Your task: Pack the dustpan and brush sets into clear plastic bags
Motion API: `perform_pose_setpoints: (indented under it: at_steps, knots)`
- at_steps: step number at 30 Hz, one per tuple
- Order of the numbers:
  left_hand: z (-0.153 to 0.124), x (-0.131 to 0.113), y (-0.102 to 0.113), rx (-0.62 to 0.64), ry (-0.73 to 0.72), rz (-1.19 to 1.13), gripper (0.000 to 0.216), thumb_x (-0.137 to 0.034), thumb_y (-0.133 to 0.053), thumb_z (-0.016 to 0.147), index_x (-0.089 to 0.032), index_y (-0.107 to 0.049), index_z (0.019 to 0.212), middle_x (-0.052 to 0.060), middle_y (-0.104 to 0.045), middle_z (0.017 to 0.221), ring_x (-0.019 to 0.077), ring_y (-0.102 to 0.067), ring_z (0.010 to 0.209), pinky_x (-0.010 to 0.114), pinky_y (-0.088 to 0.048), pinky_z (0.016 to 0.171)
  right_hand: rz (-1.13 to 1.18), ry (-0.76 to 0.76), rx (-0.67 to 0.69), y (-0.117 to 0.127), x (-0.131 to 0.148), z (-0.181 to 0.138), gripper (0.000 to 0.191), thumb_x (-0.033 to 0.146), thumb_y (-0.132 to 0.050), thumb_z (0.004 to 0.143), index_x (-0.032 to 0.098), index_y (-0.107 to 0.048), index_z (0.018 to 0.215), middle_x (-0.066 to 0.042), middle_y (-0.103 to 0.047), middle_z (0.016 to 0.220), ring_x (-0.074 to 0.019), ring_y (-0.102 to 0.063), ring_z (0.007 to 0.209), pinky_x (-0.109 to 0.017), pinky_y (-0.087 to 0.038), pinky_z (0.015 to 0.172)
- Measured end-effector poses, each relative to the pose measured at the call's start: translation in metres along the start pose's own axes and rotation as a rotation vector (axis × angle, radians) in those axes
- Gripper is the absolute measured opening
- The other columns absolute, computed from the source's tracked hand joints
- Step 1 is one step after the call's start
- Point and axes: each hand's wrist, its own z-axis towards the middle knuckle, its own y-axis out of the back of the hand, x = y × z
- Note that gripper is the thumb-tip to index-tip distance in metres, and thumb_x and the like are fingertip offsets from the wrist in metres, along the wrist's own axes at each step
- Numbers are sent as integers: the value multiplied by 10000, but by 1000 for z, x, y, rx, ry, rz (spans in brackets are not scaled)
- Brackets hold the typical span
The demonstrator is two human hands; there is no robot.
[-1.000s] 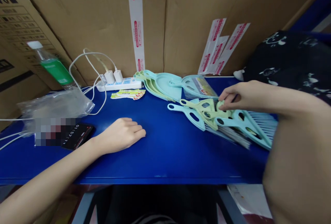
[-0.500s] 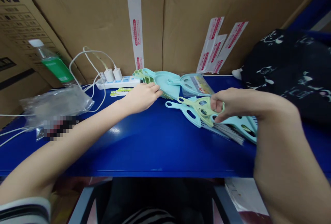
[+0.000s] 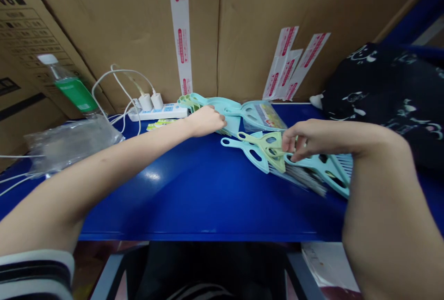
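Observation:
My left hand (image 3: 207, 120) rests with curled fingers over the right part of a stack of light-blue and green dustpans (image 3: 219, 103); its fingertips are hidden. Just right of it is the handle of a light-blue brush (image 3: 253, 114) in a clear bag. My right hand (image 3: 300, 141) has thumb and fingers closed around part of a green brush (image 3: 272, 141), with green showing between the fingers. Beneath lies a light-blue brush (image 3: 247, 148), its handle pointing left. Grey bristles (image 3: 307, 177) fan out below the right hand. Another light-blue piece (image 3: 328, 170) lies under the wrist.
On the blue table (image 3: 194, 193), a white power strip (image 3: 166, 111) with chargers and cables stands at the back left. Left of it are a clear plastic bag (image 3: 74, 143) and a green-labelled bottle (image 3: 74, 88). Large cardboard boxes (image 3: 138, 36) line the back; a black patterned bag (image 3: 385, 96) sits right.
My left hand has moved slightly right and up along the dustpans, its fingers now more curled. My right hand has barely shifted, its fingers slightly more apart.

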Motion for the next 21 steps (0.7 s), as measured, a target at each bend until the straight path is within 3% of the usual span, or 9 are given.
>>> perform_pose_setpoints:
  at_steps: [4, 10, 17, 21]
  knots:
    - [0, 2, 6, 41, -31, 21, 208, -32, -495, 878, -151, -666, 881, 67, -711, 840, 189, -658, 749, 307, -320, 531, -48, -56, -30, -3, 3, 2, 107, 162, -607, 559, 239, -612, 632, 2, -613, 608, -162, -530, 531, -281, -423, 485]
    - [-14, 5, 12, -25, -13, 60, 213, -30, -479, 890, -155, -651, 905, 66, -686, 808, 183, -636, 721, 295, -302, 508, -59, -29, -39, -8, 3, 8, 147, 112, -533, 527, 234, -589, 587, 18, -594, 572, -147, -510, 507, -266, -409, 461]
    - [-63, -6, 12, -146, 52, 161, 202, -23, -474, 888, -138, -638, 911, 54, -640, 741, 186, -599, 694, 284, -325, 473, -122, 21, -204, -5, 7, 9, 180, 61, -508, 562, 237, -509, 523, -4, -564, 546, -160, -496, 497, -296, -395, 455]
    - [-96, -23, 12, -292, 52, 158, 208, 2, -467, 869, -138, -619, 846, 30, -601, 682, 169, -574, 645, 276, -345, 471, -86, 189, -338, -4, 7, 11, 160, 95, -514, 620, 243, -509, 562, 0, -549, 537, -156, -489, 490, -292, -379, 451]
